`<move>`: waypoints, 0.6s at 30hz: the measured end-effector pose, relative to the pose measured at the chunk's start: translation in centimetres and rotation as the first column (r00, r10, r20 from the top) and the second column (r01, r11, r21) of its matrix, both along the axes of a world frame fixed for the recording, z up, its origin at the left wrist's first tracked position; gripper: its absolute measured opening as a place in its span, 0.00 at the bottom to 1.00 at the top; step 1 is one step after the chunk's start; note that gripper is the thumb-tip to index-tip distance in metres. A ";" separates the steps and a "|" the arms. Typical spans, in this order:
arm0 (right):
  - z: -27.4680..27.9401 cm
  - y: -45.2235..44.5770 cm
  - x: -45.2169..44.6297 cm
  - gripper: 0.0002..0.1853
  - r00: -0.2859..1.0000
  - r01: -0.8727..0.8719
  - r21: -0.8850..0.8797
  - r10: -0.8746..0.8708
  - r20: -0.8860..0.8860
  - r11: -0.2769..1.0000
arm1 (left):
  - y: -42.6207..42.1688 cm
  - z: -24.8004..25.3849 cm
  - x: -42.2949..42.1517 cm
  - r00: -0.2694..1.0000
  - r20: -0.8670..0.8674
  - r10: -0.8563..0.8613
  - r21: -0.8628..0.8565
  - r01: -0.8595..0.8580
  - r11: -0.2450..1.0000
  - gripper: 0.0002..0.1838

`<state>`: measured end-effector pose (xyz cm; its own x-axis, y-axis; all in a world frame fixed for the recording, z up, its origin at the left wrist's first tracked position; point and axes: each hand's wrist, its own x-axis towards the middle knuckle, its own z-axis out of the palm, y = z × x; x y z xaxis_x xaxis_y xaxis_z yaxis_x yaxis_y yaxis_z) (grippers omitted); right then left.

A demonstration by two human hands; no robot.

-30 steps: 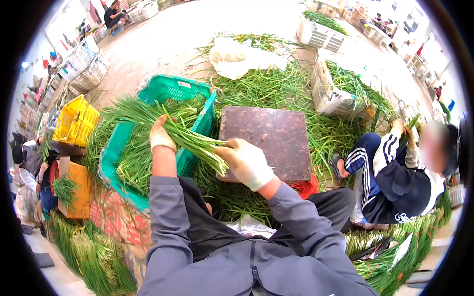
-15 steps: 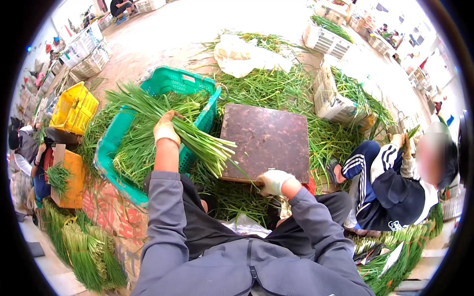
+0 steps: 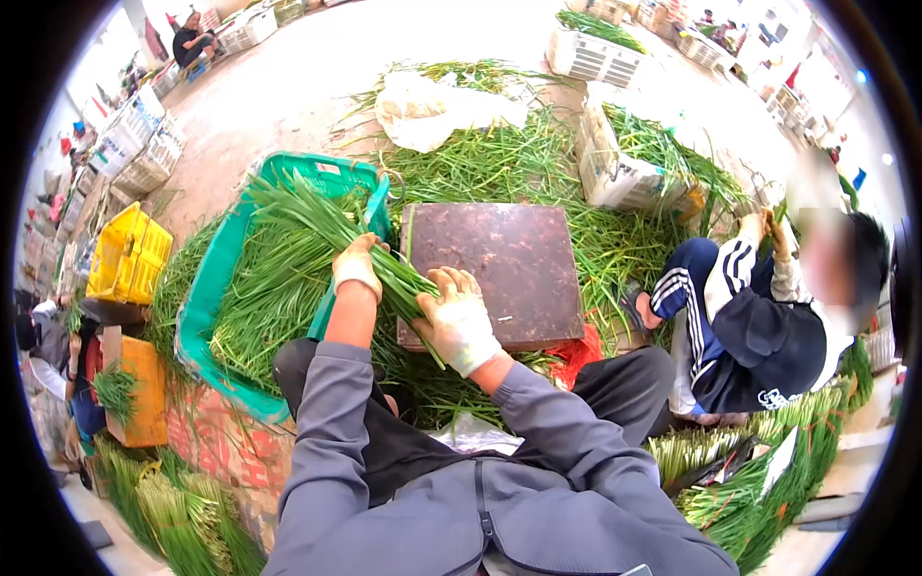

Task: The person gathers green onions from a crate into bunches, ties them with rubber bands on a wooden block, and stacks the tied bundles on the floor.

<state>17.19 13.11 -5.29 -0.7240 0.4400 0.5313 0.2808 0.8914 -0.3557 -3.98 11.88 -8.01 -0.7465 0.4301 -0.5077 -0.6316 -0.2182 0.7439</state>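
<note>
My left hand point(image 3: 357, 264), in a whitish glove, is closed around a bunch of green chives point(image 3: 322, 226). The leaves fan up to the left over the green plastic crate point(image 3: 197, 307), and the pale stem ends point down to the right. Against those stem ends lies my gloved right hand point(image 3: 461, 322), its fingers spread beside the left edge of the dark square board point(image 3: 495, 274). Its palm is partly hidden. More loose chives point(image 3: 259, 298) fill the crate.
Loose chives point(image 3: 509, 163) cover the floor beyond the board. A person point(image 3: 768, 307) sits at the right near a white crate point(image 3: 624, 182). Tied bundles point(image 3: 187, 499) lie at lower left, below an orange box point(image 3: 139, 389) and a yellow crate point(image 3: 130, 254).
My right hand has left the board's near edge and moved left to the stem ends. My left hand still holds the chives, now a little lower in view. The whole view has shifted slightly.
</note>
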 end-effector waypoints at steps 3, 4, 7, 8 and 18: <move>-1.7 2.0 0.4 0.10 1.000 0.019 0.018 -0.019 -0.014 1.000 | 1.3 -1.7 -1.2 0.996 0.085 -0.035 0.031 0.032 0.999 0.05; -1.7 2.2 1.0 0.10 1.000 0.019 0.014 -0.019 -0.015 1.000 | 1.0 -1.9 -1.7 0.995 0.082 -0.054 0.035 0.051 0.998 0.05; -2.5 2.3 4.7 0.06 0.961 -0.271 -0.163 0.258 -0.100 0.949 | 0.1 -2.3 -4.4 0.999 0.036 -0.035 0.046 0.034 0.998 0.08; -3.0 2.2 6.4 0.05 0.945 -0.326 -0.171 0.325 -0.035 0.930 | -0.2 -1.7 -5.0 1.000 0.004 -0.011 0.041 0.011 0.999 0.09; -3.0 2.7 7.0 0.20 0.983 0.149 -0.615 -0.048 0.177 0.774 | -1.2 -1.1 -6.4 1.000 0.019 0.005 0.075 -0.006 0.997 0.11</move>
